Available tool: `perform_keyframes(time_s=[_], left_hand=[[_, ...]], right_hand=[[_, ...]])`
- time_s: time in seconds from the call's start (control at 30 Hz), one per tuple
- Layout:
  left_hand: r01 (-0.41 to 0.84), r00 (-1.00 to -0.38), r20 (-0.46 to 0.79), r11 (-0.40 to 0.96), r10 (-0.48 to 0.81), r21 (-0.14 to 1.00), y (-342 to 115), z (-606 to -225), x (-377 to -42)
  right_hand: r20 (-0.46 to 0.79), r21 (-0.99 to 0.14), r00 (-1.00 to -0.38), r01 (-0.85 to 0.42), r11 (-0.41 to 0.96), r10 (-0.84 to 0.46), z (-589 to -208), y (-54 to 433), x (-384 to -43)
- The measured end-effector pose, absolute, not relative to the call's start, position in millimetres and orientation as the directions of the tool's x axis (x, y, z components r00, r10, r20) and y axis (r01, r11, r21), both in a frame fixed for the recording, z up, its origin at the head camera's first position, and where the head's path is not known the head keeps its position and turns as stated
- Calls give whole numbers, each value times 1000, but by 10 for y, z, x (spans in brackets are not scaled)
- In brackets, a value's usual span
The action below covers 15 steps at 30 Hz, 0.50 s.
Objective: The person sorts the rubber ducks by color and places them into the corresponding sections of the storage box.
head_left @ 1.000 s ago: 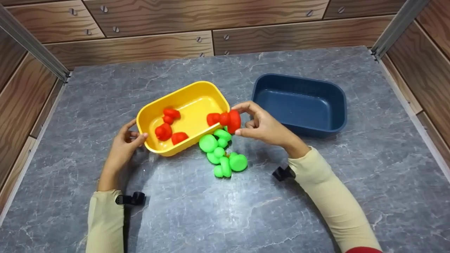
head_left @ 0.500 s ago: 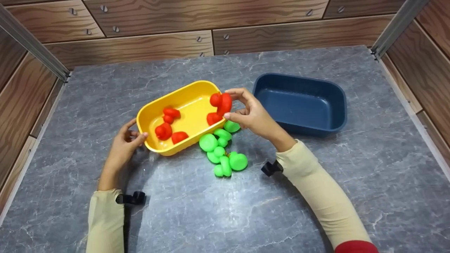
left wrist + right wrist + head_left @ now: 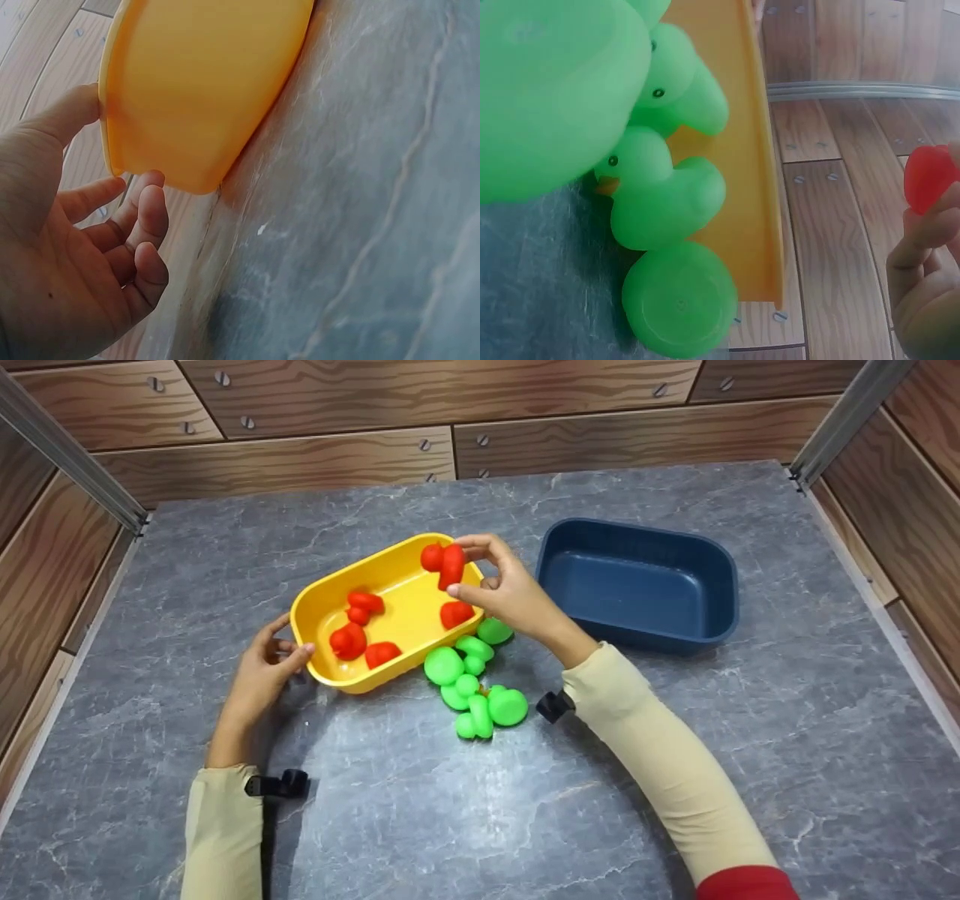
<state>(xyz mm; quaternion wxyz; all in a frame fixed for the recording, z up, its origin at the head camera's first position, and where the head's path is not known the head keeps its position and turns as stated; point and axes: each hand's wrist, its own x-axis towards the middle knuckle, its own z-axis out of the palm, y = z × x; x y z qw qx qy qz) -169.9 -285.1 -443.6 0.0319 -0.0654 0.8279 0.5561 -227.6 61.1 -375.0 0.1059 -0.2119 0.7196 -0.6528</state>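
Note:
In the head view, my right hand (image 3: 514,592) pinches a red rubber duck (image 3: 451,566) between thumb and fingers, over the right end of a yellow tub (image 3: 412,604). The right wrist view catches part of this red duck (image 3: 928,178) at its edge. My left hand (image 3: 259,675) grips the tub's left end at the rim, thumb on top and fingers outside. Several red ducks (image 3: 349,641) lie in the tub, one of them (image 3: 456,615) below the held duck. Green rubber ducks (image 3: 508,707) are grouped on the table along the tub's near side; some lie tipped over.
A dark blue tub (image 3: 637,585) stands on the table right of the yellow one, behind my right forearm. Grey marbled table (image 3: 420,817) stretches in front. Wood-patterned panels (image 3: 315,457) border the back and sides.
My right hand has carried the red duck leftward and back, from the yellow tub's near right corner to over its inside. The left hand and both tubs stay in place.

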Motion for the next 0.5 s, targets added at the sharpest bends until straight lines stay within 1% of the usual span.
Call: perform_keyframes(time_s=[0.3,0.5], left_hand=[[-151,-988,-133,363,-74,920,-2852,-4437,-1699],[-148,-989,-128,358,-77,922,-2853,-4431,-1702]], right_hand=[[115,-961,-910,-203,186,-399,-3828,461,-2382],[94,-943,-919,-206,263,-384,-3911,409,-2440]])
